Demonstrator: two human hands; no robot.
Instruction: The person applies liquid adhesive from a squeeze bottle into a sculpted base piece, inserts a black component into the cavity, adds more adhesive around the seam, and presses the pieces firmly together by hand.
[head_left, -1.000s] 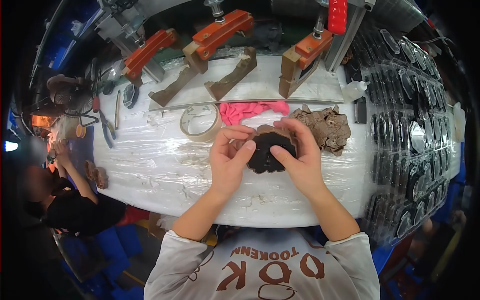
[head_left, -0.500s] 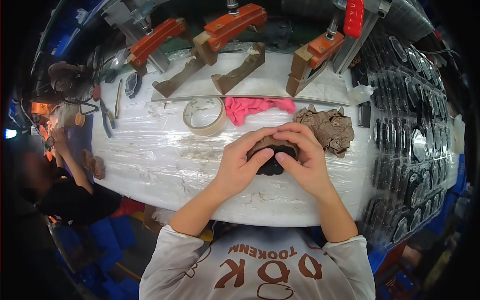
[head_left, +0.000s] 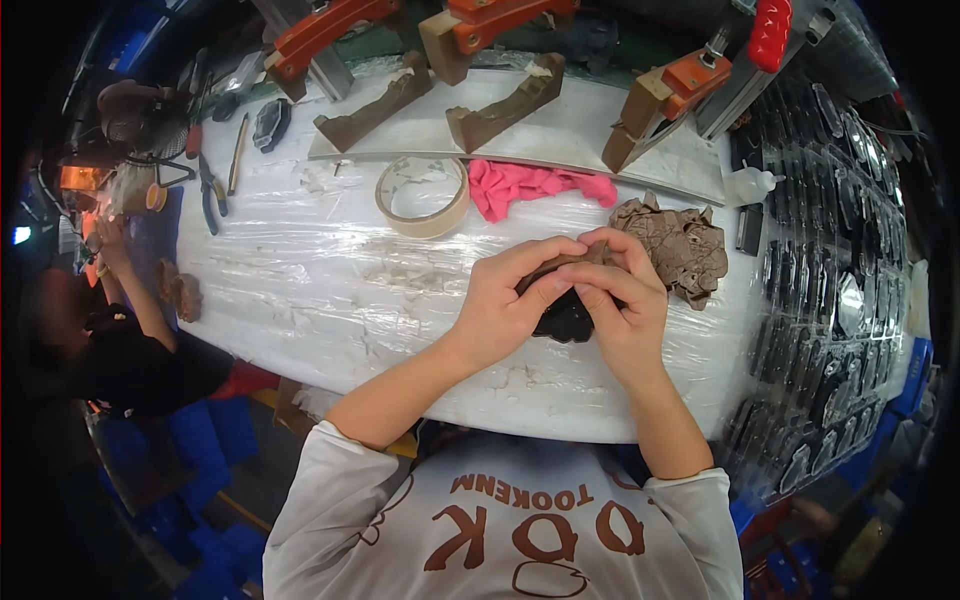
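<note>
Between my two hands is a dark, glossy piece [head_left: 566, 318] with brown clay-like material [head_left: 575, 262] along its upper edge. My left hand [head_left: 505, 300] grips its left side, thumb on top and fingers curled behind. On the right side my right hand [head_left: 628, 300] pinches the brown material, its fingertips touching those of my left hand. Fingers hide much of the piece. A lump of the same brown material [head_left: 680, 248] lies just beyond my right hand. Behind my hands are a pink cloth [head_left: 540, 186] and a roll of tape [head_left: 423, 197].
Orange-topped clamps [head_left: 690, 78] and brown curved blocks [head_left: 505, 105] stand at the back. Packed clear trays [head_left: 830, 290] of dark parts fill the right. Pliers [head_left: 212, 195] lie left; a white bottle [head_left: 750, 186] stands back right. A co-worker [head_left: 140, 350] sits at the far left.
Both hands have shifted right in the view with the piece, and the fingers have closed together over its top edge. The brown material now shows raised between the fingertips. The view has tilted down.
</note>
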